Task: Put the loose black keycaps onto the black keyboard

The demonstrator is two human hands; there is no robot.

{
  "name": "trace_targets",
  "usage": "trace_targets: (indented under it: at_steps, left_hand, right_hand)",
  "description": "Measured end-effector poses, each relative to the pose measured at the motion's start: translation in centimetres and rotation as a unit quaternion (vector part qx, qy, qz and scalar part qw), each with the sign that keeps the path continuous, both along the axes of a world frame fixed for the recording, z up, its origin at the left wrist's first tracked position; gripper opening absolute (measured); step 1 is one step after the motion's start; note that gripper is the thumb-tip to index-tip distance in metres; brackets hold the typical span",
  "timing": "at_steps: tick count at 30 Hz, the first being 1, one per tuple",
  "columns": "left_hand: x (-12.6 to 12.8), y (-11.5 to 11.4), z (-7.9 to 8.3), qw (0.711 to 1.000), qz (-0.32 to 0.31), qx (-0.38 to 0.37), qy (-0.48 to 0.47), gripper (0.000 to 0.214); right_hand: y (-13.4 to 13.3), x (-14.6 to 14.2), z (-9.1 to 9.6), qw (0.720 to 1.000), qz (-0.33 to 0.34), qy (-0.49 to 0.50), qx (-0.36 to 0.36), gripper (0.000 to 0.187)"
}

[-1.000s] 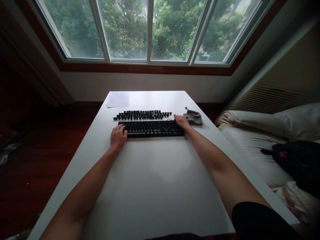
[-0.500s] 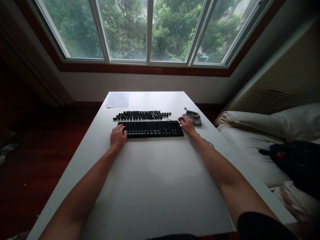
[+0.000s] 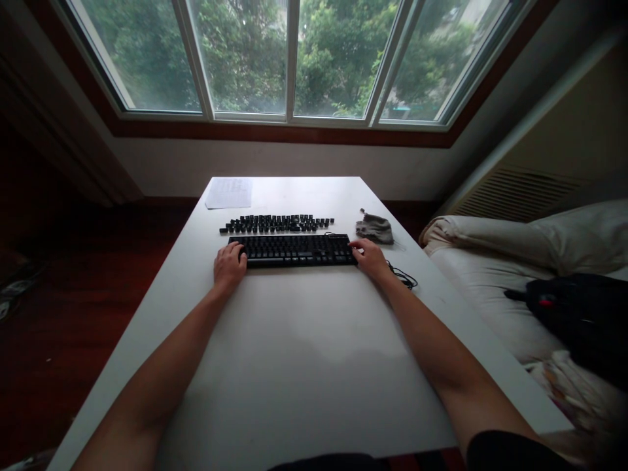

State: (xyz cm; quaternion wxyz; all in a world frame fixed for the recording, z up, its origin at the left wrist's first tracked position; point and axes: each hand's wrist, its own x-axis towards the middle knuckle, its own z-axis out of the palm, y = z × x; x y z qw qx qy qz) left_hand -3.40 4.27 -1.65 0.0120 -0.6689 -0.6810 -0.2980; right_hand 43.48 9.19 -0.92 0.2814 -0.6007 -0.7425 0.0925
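A black keyboard (image 3: pixel 294 251) lies flat across the middle of the white table. My left hand (image 3: pixel 229 261) is closed round its left end, thumb at the near side and fingers over the far corner. At the opposite end, my right hand (image 3: pixel 369 256) grips the right edge, the fingertips resting by the outermost keys. Just behind the keyboard, several loose black keycaps (image 3: pixel 275 224) stand in uneven rows. A crumpled grey cloth (image 3: pixel 375 228), perhaps a pouch, lies beyond my right hand.
A coiled black cable (image 3: pixel 406 280) lies beside my right wrist. Sheets of paper (image 3: pixel 229 193) sit at the table's far left corner. To the right of the white table (image 3: pixel 304 340) is a pale padded seat (image 3: pixel 485 301) with a dark bag (image 3: pixel 579 314). A window (image 3: pixel 289 59) is ahead.
My right hand has come down from the keyboard's far right corner onto its right edge. More of the coiled cable shows now. My left hand stays on the left end.
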Motion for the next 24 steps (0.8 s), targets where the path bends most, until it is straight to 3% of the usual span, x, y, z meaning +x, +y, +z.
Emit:
trace_targets:
  at_steps: [24]
  left_hand:
    - [-0.1,0.2,-0.3,1.000,-0.002,0.003,0.002,0.038]
  right_hand:
    - [0.4,1.2,-1.6,0.997,0.034,-0.016,0.071,0.028]
